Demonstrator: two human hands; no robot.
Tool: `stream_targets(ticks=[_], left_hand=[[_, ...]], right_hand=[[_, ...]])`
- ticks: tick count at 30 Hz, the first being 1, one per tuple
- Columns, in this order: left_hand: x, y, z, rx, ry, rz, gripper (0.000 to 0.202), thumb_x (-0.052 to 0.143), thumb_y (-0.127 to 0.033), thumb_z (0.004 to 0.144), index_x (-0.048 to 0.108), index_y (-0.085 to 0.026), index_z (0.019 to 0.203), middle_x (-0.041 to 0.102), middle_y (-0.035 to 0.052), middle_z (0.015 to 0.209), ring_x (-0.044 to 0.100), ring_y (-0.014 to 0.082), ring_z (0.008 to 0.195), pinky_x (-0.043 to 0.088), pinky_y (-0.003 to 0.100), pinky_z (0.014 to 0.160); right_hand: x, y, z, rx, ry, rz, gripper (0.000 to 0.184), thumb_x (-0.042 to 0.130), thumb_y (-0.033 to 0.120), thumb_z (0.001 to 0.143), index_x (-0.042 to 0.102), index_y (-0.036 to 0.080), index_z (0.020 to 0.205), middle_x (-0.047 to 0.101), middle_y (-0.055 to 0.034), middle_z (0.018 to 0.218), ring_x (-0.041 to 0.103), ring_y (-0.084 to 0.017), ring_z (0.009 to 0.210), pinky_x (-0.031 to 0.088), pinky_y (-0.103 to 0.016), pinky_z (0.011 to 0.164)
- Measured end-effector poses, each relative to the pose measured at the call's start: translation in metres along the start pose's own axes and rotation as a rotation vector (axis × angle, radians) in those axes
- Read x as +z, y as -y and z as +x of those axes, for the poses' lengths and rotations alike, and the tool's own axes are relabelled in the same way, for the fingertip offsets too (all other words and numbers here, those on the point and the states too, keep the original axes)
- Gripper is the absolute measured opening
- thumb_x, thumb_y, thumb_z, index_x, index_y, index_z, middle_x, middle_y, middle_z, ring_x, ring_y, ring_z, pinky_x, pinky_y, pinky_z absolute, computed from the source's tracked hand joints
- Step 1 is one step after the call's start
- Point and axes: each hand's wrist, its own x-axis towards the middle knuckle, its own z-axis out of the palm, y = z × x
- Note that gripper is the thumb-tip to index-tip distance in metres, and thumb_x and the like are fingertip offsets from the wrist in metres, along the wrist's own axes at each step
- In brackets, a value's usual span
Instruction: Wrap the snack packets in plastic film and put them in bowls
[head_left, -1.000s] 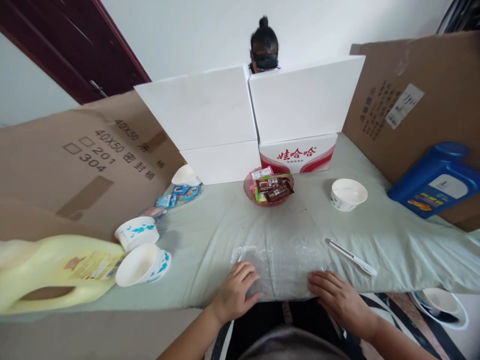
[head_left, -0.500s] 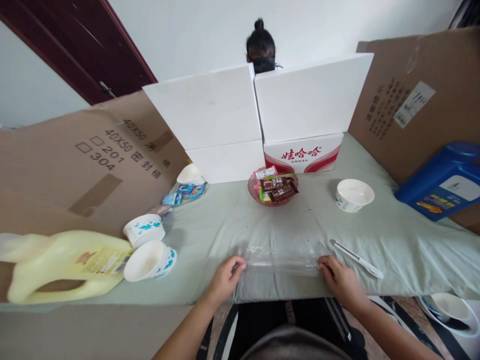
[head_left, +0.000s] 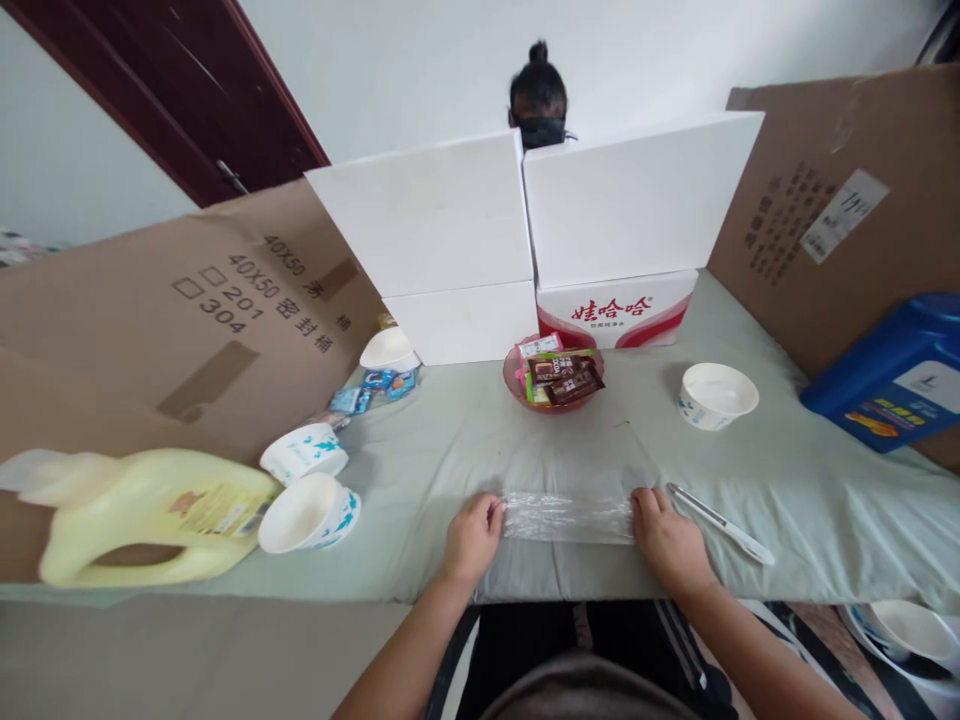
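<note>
A clear plastic sheet (head_left: pixel 570 516) lies on the pale green cloth (head_left: pixel 465 450) near the table's front edge, its near part folded or rolled into a narrow band. My left hand (head_left: pixel 472 538) is closed on the band's left end. My right hand (head_left: pixel 666 535) is closed on its right end. A white pen-like tool (head_left: pixel 720 522) lies on the cloth just right of my right hand.
A pink bowl of wrapped snacks (head_left: pixel 556 376) sits mid-table before white boxes (head_left: pixel 525 240); a person's head shows behind them. Paper bowls (head_left: pixel 309 512) (head_left: pixel 302 452) (head_left: pixel 718 394), a yellow jug (head_left: pixel 142 515) and a blue jug (head_left: pixel 892 380) flank the sides. Cardboard walls (head_left: pixel 172 320) enclose the space.
My hands went from lying flat on the sheet's near edge to gripping its two ends. The sheet's near part has been turned over away from me into a narrower band.
</note>
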Motion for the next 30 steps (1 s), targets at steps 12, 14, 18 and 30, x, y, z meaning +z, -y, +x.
stream_targets(ticks=[12, 14, 18, 30], left_hand=[[-0.006, 0.005, 0.008, -0.081, -0.217, 0.371, 0.022, 0.049, -0.029, 0.092, 0.065, -0.014, 0.089, 0.064, 0.0112, 0.085, 0.059, 0.0269, 0.084, 0.049, 0.039, 0.075], [-0.006, -0.008, 0.005, -0.011, -0.275, 0.328, 0.024, 0.044, -0.024, 0.093, 0.065, -0.012, 0.097, 0.063, 0.0135, 0.093, 0.059, 0.0276, 0.091, 0.048, 0.042, 0.082], [0.010, -0.054, -0.016, 0.328, -0.047, 0.172, 0.035, 0.041, -0.030, 0.097, 0.058, -0.017, 0.125, 0.057, 0.0143, 0.128, 0.047, 0.0315, 0.123, 0.039, 0.049, 0.101], [0.024, -0.081, -0.030, 0.346, 0.263, 0.207, 0.076, 0.062, -0.054, 0.082, 0.034, -0.025, 0.146, 0.021, 0.0145, 0.157, 0.013, 0.0460, 0.142, 0.020, 0.074, 0.105]], right_hand=[[0.001, 0.008, 0.014, 0.008, 0.110, -0.108, 0.019, 0.035, 0.019, 0.097, 0.053, 0.017, 0.096, 0.063, -0.0077, 0.088, 0.064, -0.019, 0.060, 0.031, -0.028, 0.045], [0.001, 0.009, 0.013, 0.005, 0.107, -0.110, 0.019, 0.035, 0.018, 0.096, 0.054, 0.017, 0.096, 0.063, -0.0077, 0.088, 0.063, -0.019, 0.060, 0.031, -0.028, 0.045], [-0.001, 0.007, 0.011, -0.044, 0.049, -0.114, 0.019, 0.037, 0.018, 0.096, 0.056, 0.017, 0.093, 0.062, -0.0092, 0.089, 0.063, -0.022, 0.074, 0.039, -0.030, 0.056], [-0.001, -0.028, 0.001, -0.161, -0.041, 0.232, 0.019, 0.044, 0.029, 0.092, 0.058, 0.021, 0.083, 0.065, -0.0056, 0.080, 0.059, -0.023, 0.082, 0.040, -0.036, 0.080]])
